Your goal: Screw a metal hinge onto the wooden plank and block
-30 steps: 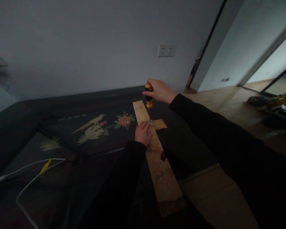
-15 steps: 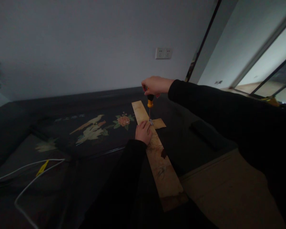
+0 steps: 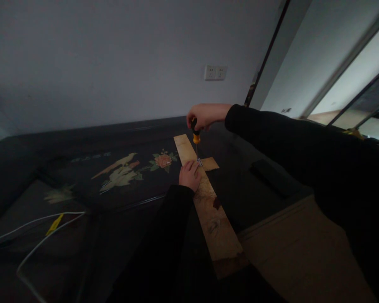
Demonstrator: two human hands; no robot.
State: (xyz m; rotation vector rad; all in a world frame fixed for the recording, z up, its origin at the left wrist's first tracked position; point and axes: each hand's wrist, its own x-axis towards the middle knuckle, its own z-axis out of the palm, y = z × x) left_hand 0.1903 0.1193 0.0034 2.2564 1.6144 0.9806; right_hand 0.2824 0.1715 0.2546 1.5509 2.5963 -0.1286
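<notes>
screwdriver (image 3: 196, 138) upright, your right hand (image 3: 202, 116) wrapped round its handle!
and down at its tip, a small metal piece (image 3: 199, 162) by the short wood piece (image 3: 211, 163); your left hand (image 3: 190, 174) lies on the long board (image 3: 213, 219), whether gripping, i can't tell.

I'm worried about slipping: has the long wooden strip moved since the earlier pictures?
No, not visibly: the far end of the long wooden strip keeps its place beside the pink flower on the dark surface; the whole view shifts.
</notes>
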